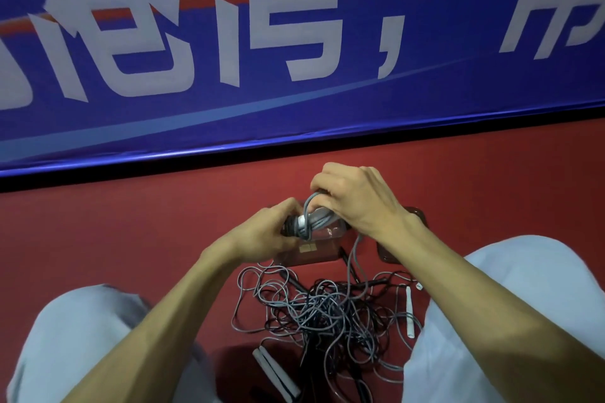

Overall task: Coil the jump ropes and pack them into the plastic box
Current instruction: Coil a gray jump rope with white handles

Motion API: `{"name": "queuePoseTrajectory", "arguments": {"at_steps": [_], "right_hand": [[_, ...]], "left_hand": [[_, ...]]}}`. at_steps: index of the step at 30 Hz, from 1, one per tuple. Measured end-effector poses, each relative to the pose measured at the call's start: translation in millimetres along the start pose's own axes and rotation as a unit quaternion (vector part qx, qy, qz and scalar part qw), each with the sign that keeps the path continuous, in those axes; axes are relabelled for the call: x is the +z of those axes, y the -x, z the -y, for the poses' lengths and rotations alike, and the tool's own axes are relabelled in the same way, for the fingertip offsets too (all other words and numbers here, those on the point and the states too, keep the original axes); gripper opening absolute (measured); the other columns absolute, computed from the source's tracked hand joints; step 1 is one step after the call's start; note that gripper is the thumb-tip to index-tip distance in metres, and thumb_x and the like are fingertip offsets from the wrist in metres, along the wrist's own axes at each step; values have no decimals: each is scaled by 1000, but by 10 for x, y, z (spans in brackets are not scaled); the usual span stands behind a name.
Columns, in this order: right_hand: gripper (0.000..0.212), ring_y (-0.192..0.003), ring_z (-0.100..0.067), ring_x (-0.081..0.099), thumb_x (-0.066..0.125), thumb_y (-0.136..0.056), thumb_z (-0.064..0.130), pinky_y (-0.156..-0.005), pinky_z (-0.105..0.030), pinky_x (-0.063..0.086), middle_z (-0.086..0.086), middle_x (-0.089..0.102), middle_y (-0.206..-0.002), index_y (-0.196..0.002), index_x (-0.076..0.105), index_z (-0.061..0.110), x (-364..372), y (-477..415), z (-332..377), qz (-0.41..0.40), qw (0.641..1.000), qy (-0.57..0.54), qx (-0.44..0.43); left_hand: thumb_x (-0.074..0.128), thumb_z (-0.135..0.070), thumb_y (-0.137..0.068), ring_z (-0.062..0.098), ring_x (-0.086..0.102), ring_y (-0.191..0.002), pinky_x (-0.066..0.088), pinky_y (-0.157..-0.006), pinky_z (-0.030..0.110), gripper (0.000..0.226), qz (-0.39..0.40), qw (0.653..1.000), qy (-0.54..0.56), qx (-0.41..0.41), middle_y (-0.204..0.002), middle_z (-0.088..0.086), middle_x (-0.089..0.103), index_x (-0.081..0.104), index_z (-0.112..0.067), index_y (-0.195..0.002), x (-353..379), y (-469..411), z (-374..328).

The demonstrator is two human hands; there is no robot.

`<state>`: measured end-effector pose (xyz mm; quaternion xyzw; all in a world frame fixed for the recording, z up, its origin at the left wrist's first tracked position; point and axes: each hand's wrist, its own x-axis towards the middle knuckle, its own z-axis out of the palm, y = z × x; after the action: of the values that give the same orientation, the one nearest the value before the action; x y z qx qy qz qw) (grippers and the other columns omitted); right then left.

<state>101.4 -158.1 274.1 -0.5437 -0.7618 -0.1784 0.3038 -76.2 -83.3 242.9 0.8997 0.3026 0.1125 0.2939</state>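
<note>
Head view: what do the two hands have hold of?

— Both grip one grey jump-rope bundle, its cord wound round the handles. The left hand has fingers and thumb curled round the dark, white-banded end. The right hand curls over the other end, with a loop of cord under its fingertips.

And the box?

— The clear rectangular plastic box sits on the red floor directly below the bundle, with a small tan label on its near wall. The hands cover most of it, so I cannot tell whether anything lies inside or whether the bundle touches it.

What else is hard to read?

— A dark brownish piece shows beside the right wrist. It is mostly hidden and I cannot say what it is. One grey strand drops from the bundle into the loose tangle of grey and black jump ropes nearer the person, where single cords cannot be followed. A slim white handle lies at its right edge. A pair of grey handles lies at its near left and runs towards the bottom edge.

Room to move?

— Pale trouser knees hem the tangle in on both sides. Open floor stretches left of the box. Behind it stands a blue banner with white lettering, its foot close behind the hands.
</note>
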Motion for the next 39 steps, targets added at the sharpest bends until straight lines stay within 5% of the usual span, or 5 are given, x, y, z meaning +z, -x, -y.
{"name": "queuePoseTrajectory", "arguments": {"at_steps": [9, 20, 30, 34, 39], "right_hand": [[46, -76, -18, 55, 76, -65, 62, -65, -29, 36, 6, 62, -79, -76, 67, 18, -3, -76, 53, 119, 977, 1, 175], [4, -52, -7, 52, 74, -82, 5, -54, -17, 44, 3, 67, -66, -85, 72, 7, -219, -28, -419, 296, 804, -415, 306], [22, -68, -20, 56, 46, -101, 20, -65, -32, 46, -4, 61, -73, -108, 63, 7, -48, -46, -304, 248, 724, -552, 331], [23, -59, -14, 52, 49, -101, 20, -45, -22, 42, -2, 61, -76, -115, 58, 5, -68, -55, -201, 325, 759, -487, 284], [10, -72, -16, 66, 53, -99, 13, -70, -33, 44, -2, 64, -74, -106, 59, 12, -85, -75, -129, 352, 836, -357, 225]], "left_hand": [[67, -22, -83, 16, 59, -92, 47, -79, 26, 37, 14, 998, -47, 31, -106, -2, 62, 54, -16, -118, 74, 67, -109], [70, -5, -84, 10, 48, -62, 40, -60, 25, 25, 73, 997, 29, 19, -68, -7, 55, 58, -26, -80, -95, 96, -128], [70, -3, -76, 30, 67, -88, 55, -72, 32, 57, -81, 861, 502, 3, -102, 14, 71, 57, -21, -129, -243, 88, -181], [60, -10, -79, 27, 67, -78, 55, -64, 28, 48, -140, 824, 548, -16, -102, 19, 67, 59, -5, -127, -275, 82, -217], [63, -14, -78, 24, 66, -72, 55, -66, 29, 39, -168, 822, 542, -51, -94, 14, 68, 62, 1, -114, -271, 68, -196]]}}
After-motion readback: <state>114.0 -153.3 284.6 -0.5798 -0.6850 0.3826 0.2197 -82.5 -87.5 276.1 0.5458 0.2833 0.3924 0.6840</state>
